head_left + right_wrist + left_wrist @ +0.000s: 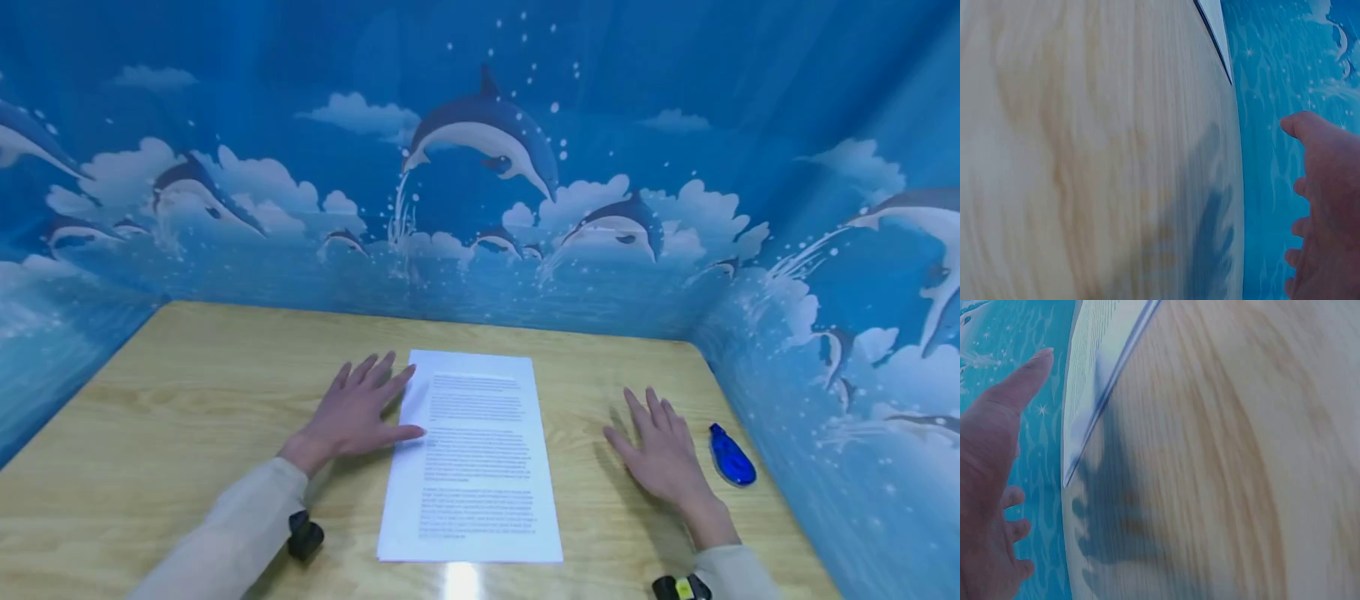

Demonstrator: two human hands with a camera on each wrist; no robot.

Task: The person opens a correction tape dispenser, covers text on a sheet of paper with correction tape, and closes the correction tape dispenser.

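Note:
A stack of white printed paper [480, 467] lies on the wooden table, its long sides running away from me. My left hand [360, 412] hovers at its left edge with fingers spread, the thumb and index fingertip overlapping the sheet in the head view. In the left wrist view the left hand [988, 462] casts a shadow on the wood beside the paper's edge [1107, 387]. To the right of the paper, my right hand [660, 454] is held over the table, fingers extended and holding nothing. The right wrist view shows the right hand [1329, 200] and its shadow, with a paper corner [1217, 31] farther off.
A blue teardrop-shaped object [731, 456], resembling a correction tape dispenser, rests near the table's right edge, just right of my right hand. Blue curtains [480, 275] printed with dolphins border the table [225, 375] at the back and sides.

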